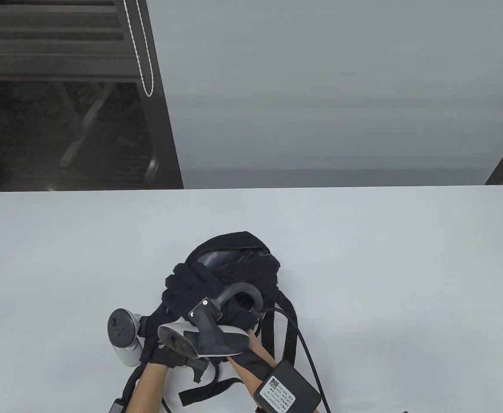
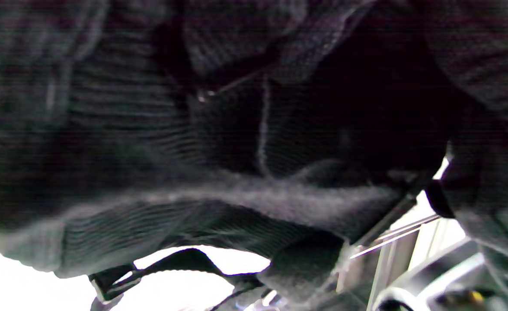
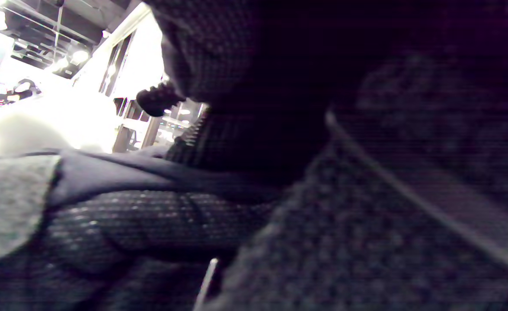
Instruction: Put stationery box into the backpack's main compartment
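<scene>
A black backpack (image 1: 260, 266) lies on the white table (image 1: 406, 266), its opening toward the far side. A smooth grey surface (image 1: 210, 258) shows inside the opening; I cannot tell whether it is the stationery box. My left hand (image 1: 167, 350) rests on the backpack's near left side, its white tracker (image 1: 124, 335) beside it. My right hand (image 1: 240, 320) reaches into the bunched fabric under its tracker (image 1: 208, 333). Both hands' fingers are lost in the black cloth. The left wrist view shows only dark fabric (image 2: 219, 142) close up, and the right wrist view shows fabric with zipper teeth (image 3: 189, 134).
The backpack's straps (image 1: 208, 389) trail toward the near edge. A black power pack (image 1: 288, 389) sits on my right forearm, its cable (image 1: 307, 344) curving over the table. The table's far edge (image 1: 251, 188) meets a grey wall.
</scene>
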{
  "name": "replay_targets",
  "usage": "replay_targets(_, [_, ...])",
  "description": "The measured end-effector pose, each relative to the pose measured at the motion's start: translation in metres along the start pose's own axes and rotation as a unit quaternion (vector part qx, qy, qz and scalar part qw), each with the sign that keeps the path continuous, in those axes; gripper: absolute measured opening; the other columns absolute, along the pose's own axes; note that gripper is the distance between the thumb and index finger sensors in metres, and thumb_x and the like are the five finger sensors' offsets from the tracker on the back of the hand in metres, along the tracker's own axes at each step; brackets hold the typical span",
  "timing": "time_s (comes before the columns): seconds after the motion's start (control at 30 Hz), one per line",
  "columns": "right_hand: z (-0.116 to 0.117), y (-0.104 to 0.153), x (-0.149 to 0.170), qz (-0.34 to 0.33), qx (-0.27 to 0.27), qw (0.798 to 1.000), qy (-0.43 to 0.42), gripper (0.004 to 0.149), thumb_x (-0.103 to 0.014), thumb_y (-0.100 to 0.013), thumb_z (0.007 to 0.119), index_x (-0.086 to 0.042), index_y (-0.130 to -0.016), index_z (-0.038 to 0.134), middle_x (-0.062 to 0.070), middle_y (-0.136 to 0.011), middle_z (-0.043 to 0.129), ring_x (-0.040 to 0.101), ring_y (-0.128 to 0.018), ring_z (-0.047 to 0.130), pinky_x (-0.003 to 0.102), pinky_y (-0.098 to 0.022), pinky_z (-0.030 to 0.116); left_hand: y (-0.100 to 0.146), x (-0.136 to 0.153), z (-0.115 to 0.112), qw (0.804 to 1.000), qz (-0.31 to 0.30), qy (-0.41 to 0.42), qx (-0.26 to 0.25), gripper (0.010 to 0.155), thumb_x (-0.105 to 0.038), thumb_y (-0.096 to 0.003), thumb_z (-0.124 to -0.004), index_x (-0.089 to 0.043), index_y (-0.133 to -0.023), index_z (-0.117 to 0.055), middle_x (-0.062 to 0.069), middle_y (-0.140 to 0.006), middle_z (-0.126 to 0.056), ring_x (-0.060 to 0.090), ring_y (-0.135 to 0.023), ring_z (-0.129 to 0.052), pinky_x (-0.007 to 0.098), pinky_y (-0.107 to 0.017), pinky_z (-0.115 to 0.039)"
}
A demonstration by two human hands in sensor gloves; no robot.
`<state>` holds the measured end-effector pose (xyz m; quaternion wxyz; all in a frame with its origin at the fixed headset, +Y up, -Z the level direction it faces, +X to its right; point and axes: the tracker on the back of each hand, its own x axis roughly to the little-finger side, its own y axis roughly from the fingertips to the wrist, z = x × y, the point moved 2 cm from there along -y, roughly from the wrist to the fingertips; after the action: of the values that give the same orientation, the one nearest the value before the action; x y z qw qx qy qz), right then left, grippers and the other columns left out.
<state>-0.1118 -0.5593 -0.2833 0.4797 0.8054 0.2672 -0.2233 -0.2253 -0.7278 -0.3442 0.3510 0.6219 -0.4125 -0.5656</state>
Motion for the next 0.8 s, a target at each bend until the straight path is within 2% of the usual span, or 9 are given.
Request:
replay_targets(0.13, [-0.014, 0.003, 0.013, 0.032, 0.050, 0.996, -0.067, 0.036, -0.030, -0.046, 0.083, -0.034, -0.081, 0.085, -0.004, -0.088, 0.092, 0.020, -0.083, 0.090, 0.040, -0.064, 0.076, 0.000, 0.000, -0.004, 1.000, -0.007, 0.003, 0.011, 0.049, -0.031, -0.0587, -0.080, -0.031, -0.107, -0.071, 0.015, -0.104, -0.073, 0.048, -0.093, -0.076, 0.073, -0.067, -0.055])
replay_targets(0.3, [-0.030, 0.007, 0.031, 0.071, 0.095, 0.983, -0.139, 0.035, -0.028, -0.044, 0.084, -0.030, -0.079, 0.088, 0.000, -0.080, 0.097, 0.021, -0.072, 0.099, 0.037, -0.054, 0.087, -0.002, -0.006, -0.007, 0.999, -0.030, -0.004, 0.023, 0.049, -0.031, -0.0583, -0.080, -0.030, -0.107, -0.071, 0.014, -0.104, -0.075, 0.044, -0.097, -0.076, 0.064, -0.073, -0.056])
replay_targets(0.5, [-0.042, 0.010, 0.054, 0.122, 0.119, 0.969, -0.178, 0.036, -0.026, -0.045, 0.083, -0.029, -0.080, 0.087, 0.001, -0.082, 0.095, 0.022, -0.069, 0.099, 0.034, -0.051, 0.090, -0.002, -0.011, -0.013, 0.998, -0.042, -0.007, 0.037, 0.050, -0.032, -0.0584, -0.079, -0.029, -0.107, -0.070, 0.014, -0.104, -0.076, 0.043, -0.097, -0.076, 0.061, -0.074, -0.057])
replay_targets(0.8, [-0.049, 0.027, 0.116, 0.212, 0.165, 0.918, -0.290, 0.035, -0.025, -0.045, 0.082, -0.030, -0.080, 0.088, 0.002, -0.082, 0.095, 0.024, -0.067, 0.100, 0.033, -0.047, 0.092, -0.002, -0.008, -0.011, 0.998, -0.046, 0.011, 0.042, 0.049, -0.033, -0.0581, -0.079, -0.032, -0.106, -0.071, 0.011, -0.103, -0.077, 0.041, -0.098, -0.077, 0.060, -0.074, -0.058])
